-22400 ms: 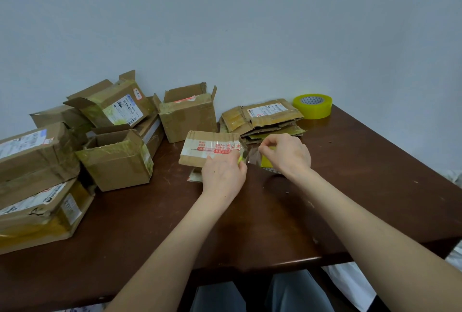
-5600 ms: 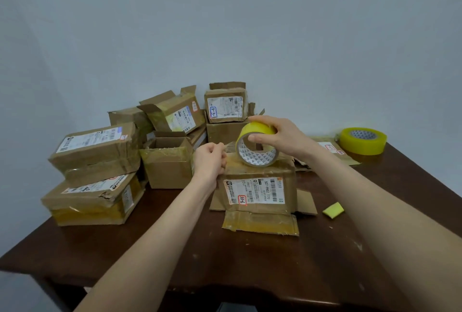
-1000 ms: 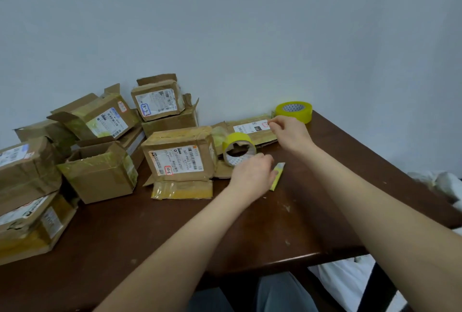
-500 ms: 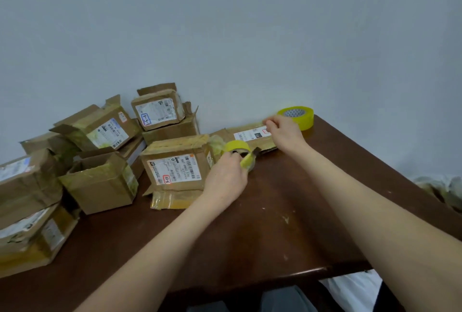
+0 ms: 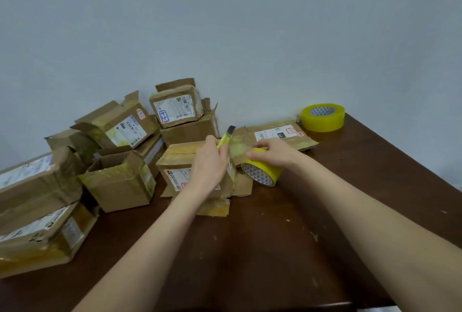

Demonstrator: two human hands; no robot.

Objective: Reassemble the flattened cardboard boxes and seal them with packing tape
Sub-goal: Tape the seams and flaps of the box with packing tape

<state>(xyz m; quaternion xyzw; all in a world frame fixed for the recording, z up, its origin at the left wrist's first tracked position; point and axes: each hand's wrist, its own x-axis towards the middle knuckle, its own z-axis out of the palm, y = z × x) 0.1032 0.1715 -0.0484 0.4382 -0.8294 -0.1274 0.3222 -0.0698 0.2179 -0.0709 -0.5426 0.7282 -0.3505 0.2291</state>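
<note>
Left hand (image 5: 210, 161) is up over the box (image 5: 175, 156) in the middle of the surface (image 5: 275, 249), its grip clamped round a yellow knife (image 5: 223, 139) with the blade end poking up and away toward the wall. Right hand (image 5: 272, 151) has its grip curled over the top of the tape roll (image 5: 263, 173), held on its side just right of the box; whether it rests on the wood, I cannot tell. Between them runs a pale stretch of tape (image 5: 236, 145) from the box's right edge across to the roll. That strip lies just to the right of the knife, and the knife's long axis slants up and rightward, close to crossing it. The left hand is plainly the nearer one, so the cut looks like its job, with the right keeping the strip taut. Further back, a flattened box (image 5: 277, 134) waits beside a spare roll (image 5: 322, 117).
</note>
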